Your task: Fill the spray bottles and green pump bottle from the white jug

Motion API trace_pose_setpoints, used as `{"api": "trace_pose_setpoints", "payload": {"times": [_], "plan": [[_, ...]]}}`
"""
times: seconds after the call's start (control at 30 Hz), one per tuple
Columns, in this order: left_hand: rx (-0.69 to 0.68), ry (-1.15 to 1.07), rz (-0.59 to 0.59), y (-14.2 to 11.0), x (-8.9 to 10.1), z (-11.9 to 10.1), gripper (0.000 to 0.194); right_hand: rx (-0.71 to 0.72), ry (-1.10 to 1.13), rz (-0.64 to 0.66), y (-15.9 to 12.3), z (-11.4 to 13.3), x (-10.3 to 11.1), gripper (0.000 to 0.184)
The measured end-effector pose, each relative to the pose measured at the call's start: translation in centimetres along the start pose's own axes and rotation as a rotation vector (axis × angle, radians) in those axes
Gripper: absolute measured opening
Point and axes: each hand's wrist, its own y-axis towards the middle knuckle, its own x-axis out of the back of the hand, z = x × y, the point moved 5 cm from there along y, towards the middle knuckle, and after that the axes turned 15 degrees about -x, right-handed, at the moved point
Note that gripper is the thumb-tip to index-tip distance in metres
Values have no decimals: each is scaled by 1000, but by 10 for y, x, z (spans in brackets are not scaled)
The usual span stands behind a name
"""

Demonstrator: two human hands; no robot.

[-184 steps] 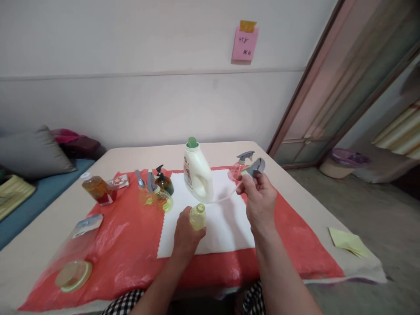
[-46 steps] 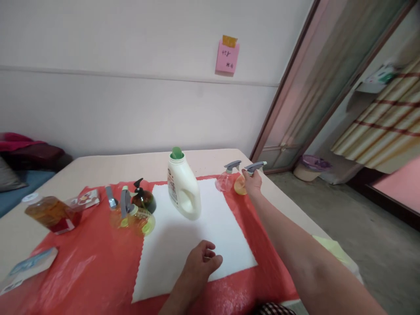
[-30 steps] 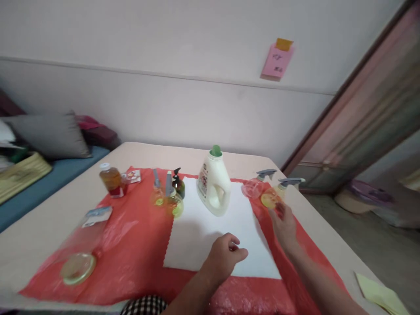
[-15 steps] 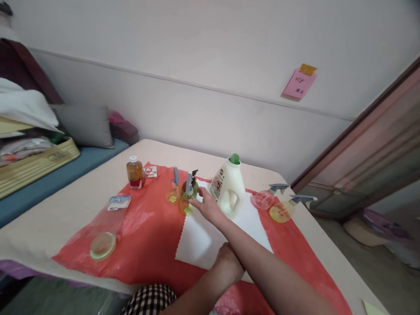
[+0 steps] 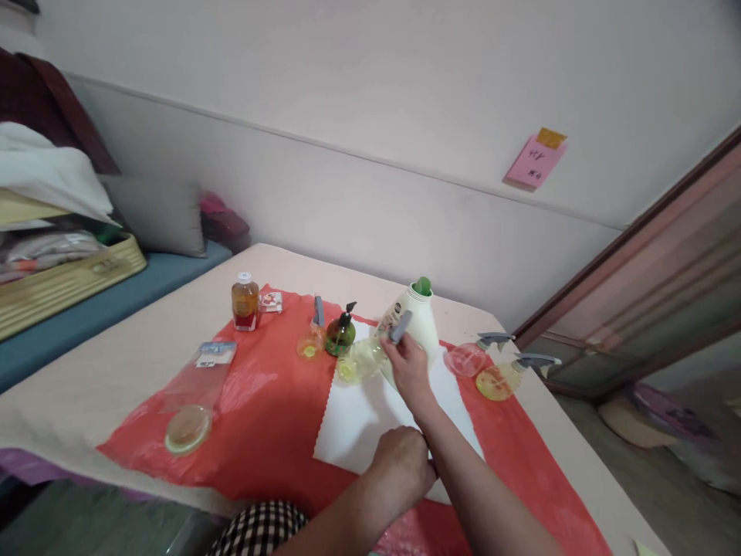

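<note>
I have the right hand [image 5: 410,367] pinching the sprayer [image 5: 362,361] near its neck, likely for control, but can't tell whether the left hand [image 5: 402,462] is spread.

Your right hand [image 5: 411,372] grips a clear, yellow-tinted plastic spray bottle [image 5: 360,360] near its grey trigger, tilted in front of a white plastic jug [image 5: 427,328] with green at its mouth. Your left hand [image 5: 402,463], fingers hidden, is beside your right forearm [image 5: 463,471], over a white scalloped-edged sheet [image 5: 347,428] on red plastic [image 5: 260,425].
</note>
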Motion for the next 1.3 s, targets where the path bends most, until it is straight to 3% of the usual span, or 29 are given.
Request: {"api": "trace_pose_setpoints", "payload": {"times": [0.07,0.13,0.23,0.3,0.4,0.53,0.6,0.67,0.8,0.9,0.97,1.03,1.1,1.17,1.3], "plan": [[-49,75,17,-5,4,-13,28,-13,40,-108,-16,-5,41,33],[-174,159,17,-10,8,-28,17,-33,65,-221,-32,-15,77,32],[-447,329,-119,-13,16,-44,19,-81,107,-320,-51,-34,109,32],[-523,432,-220,-12,18,-41,38,-130,158,-339,-61,-46,114,31],[-465,528,-217,-3,13,-23,67,-171,216,-299,-70,-58,109,30],[-350,519,-175,8,9,-16,65,-168,253,-176,-71,-62,104,29],[-256,402,-55,11,5,-19,67,-207,294,-101,-68,-65,108,30],[-90,172,151,9,-3,-22,61,-280,416,-74,-62,-70,120,32],[249,-223,559,-17,-20,-26,42,-353,706,-305,-43,-87,168,45],[327,-303,637,-27,-21,-24,45,-339,643,-448,-30,-100,202,48],[285,-246,542,-19,-12,-19,47,-330,533,-520,-27,-108,215,46],[196,-147,324,-2,7,-13,50,-329,370,-542,-26,-114,215,43],[94,-66,59,15,33,-8,58,-354,155,-501,-25,-119,206,40],[24,18,-115,26,56,-3,71,-401,-93,-417,-24,-125,189,35],[16,190,-238,27,84,10,81,-486,-535,-237,-22,-137,156,21]]}}
